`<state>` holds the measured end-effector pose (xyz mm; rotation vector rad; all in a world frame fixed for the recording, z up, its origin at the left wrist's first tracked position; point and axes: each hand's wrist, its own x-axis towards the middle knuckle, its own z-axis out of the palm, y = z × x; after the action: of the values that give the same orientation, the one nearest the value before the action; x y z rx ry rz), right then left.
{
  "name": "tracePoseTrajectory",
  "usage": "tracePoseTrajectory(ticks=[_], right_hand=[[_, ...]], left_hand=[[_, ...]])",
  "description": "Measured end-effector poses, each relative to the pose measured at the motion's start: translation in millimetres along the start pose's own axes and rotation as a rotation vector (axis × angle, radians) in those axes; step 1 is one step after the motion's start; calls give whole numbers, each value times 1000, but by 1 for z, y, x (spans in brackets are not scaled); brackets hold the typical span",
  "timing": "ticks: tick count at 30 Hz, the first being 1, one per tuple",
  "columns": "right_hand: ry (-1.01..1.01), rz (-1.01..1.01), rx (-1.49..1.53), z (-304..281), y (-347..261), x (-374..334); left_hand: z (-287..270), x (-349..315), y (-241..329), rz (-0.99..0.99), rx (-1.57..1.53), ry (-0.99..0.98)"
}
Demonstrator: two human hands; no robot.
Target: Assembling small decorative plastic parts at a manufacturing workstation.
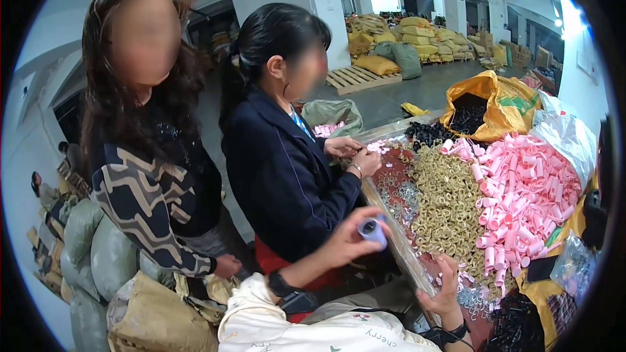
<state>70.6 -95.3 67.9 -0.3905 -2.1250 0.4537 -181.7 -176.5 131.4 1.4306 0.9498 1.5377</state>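
Observation:
My left hand is closed round a short lilac cylinder, held in the air just off the table's near side. A dark round opening shows at the cylinder's end. Over the table's wooden rim is my right hand, its fingers curved and apart, with nothing visible in them. It is nearest to a heap of small gold-coloured metal hooks or rings. Small silver metal pieces lie beside that hand. Pink plastic tube-shaped parts form a large pile on the right.
A seated person in a dark jacket works at the table, fingering small pink pieces. Another person with a patterned sleeve stands at left. A yellow sack of black parts stands at the far side; more black parts lie near right.

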Motion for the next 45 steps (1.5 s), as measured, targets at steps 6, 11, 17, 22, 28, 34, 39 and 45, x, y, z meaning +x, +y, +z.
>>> tracePoseTrajectory(ticks=[6,11,17,22,28,34,39,45], right_hand=[[-81,30,22,4,8,-10],[-150,77,54,11,7,-13],[-155,26,-16,18,2,-10],[-202,36,6,20,-4,-8],[-235,54,-12,21,-4,-12],[-273,106,-29,23,2,-14],[-323,207,-14,18,4,-13],[-352,228,-45,14,24,-27]], left_hand=[[-52,-42,44,170,267,364],[-73,-70,63,224,394,571],[-92,-87,68,291,392,732],[-101,-93,70,300,739,911],[-148,-108,121,507,1714,-114],[-161,-98,46,832,735,537],[-138,-63,36,634,395,1158],[-59,-29,-20,556,964,872]])
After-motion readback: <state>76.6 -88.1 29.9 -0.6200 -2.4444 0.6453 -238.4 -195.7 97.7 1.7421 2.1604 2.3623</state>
